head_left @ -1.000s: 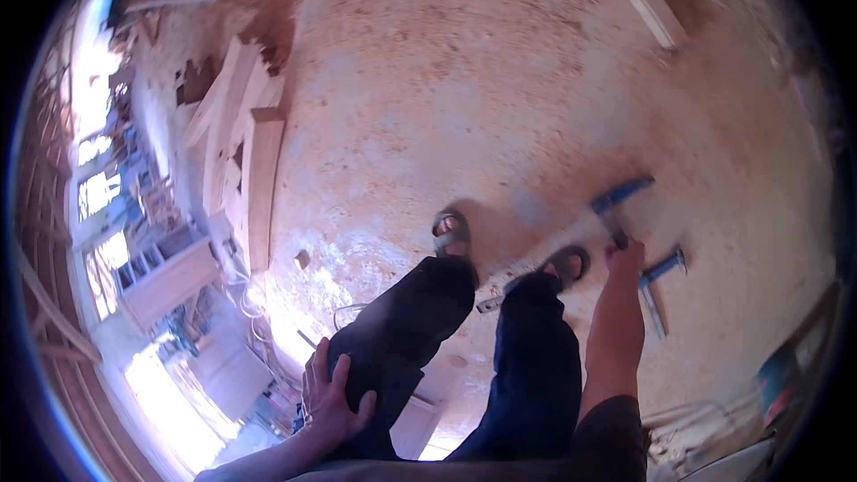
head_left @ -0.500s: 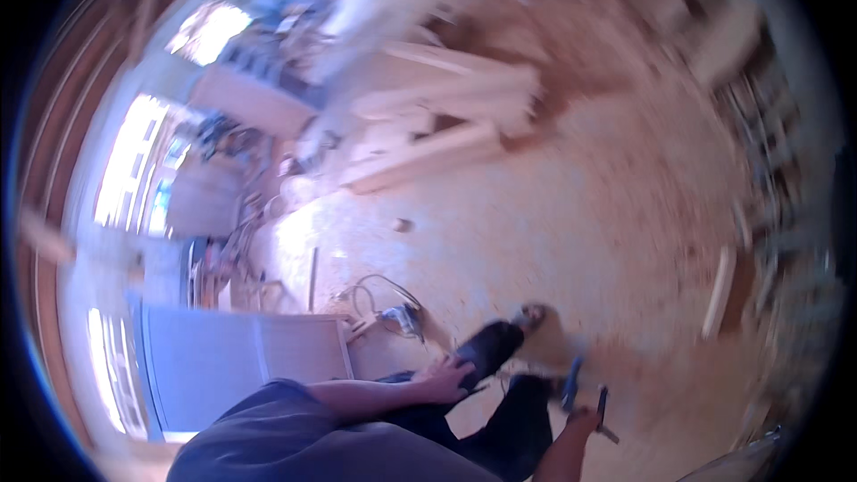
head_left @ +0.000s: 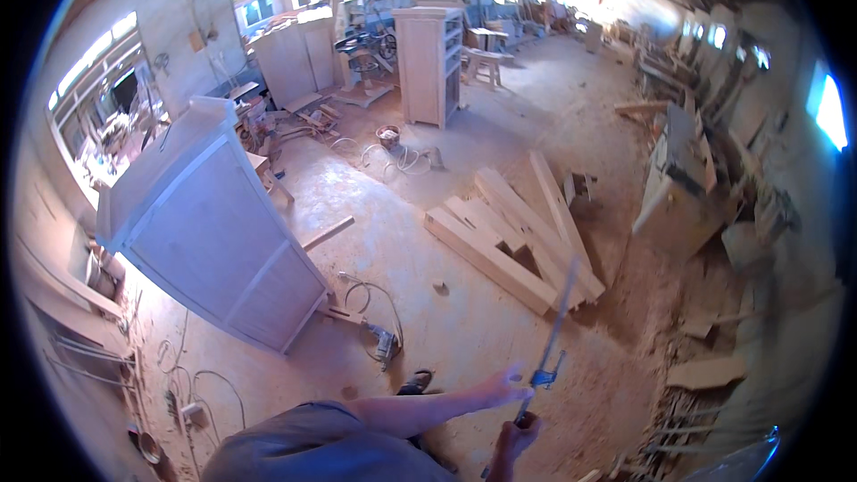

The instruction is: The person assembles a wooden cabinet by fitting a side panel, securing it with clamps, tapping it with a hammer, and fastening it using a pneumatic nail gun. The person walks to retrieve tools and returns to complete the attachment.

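Our right hand [head_left: 520,436] grips bar clamp [head_left: 543,378]; left hand [head_left: 502,388] half-open beside it, contact unclear. Careless swing could knock timbers [head_left: 486,266], twelve o'clock.

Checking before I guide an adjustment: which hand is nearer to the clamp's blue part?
Left. The left hand is beside the blue part, on its left; contact is unclear. The right hand grips the bar lower in the picture.

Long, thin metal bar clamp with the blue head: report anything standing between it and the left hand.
Nothing visible does: the left hand reaches right beside the long, thin metal bar clamp with the blue head, though blur hides whether they touch. The right hand grips the clamp lower down.
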Demonstrator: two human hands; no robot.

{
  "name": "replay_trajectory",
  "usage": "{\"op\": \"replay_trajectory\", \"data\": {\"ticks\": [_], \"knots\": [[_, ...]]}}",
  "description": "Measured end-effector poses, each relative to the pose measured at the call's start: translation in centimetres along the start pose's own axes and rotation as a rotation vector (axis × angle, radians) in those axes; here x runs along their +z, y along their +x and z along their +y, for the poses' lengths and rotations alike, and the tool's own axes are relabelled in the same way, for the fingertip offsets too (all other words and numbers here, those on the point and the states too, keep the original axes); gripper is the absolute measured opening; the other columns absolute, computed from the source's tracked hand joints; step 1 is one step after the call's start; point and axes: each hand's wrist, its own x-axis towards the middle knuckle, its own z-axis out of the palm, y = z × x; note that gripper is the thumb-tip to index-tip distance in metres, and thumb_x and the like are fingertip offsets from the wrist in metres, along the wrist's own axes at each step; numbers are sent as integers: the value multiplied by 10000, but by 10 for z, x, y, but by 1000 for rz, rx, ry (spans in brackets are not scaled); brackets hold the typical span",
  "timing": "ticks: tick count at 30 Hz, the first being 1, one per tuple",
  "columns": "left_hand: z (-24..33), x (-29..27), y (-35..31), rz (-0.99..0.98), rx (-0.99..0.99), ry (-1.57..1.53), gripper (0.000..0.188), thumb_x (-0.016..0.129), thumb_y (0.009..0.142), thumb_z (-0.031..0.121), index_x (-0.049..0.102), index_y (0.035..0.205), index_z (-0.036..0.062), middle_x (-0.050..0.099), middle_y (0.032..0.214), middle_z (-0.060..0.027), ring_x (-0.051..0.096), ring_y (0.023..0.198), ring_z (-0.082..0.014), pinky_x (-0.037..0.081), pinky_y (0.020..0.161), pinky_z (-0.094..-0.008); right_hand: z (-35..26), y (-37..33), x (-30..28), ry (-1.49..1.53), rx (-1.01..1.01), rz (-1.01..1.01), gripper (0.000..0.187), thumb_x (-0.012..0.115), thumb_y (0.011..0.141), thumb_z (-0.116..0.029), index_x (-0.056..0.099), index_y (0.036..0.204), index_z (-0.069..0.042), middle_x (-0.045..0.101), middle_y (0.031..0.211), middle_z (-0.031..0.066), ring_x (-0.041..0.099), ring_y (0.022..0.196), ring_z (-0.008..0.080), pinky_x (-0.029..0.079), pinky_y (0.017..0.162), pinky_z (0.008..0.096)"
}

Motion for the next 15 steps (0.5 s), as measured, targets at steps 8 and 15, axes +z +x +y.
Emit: {"op": "replay_trajectory", "data": {"ticks": [8,15], "knots": [[54,-200,13,137,-566,-803,246,671,931,312,584,990,89,645,875,-86,659,843,-259,551,826,-481,-77,-39,140,-387,-414,-343,169,581,732,-16,637,883,-67,620,795,145,598,729,339,488,691,440],[53,-355,39,408,-506,-1057,247,595,962,290,578,1027,52,645,871,-148,669,753,-365,572,760,-563,-136,-33,275,-425,-466,-583,170,578,830,-98,686,960,-116,677,887,192,640,828,432,505,741,515]]}}
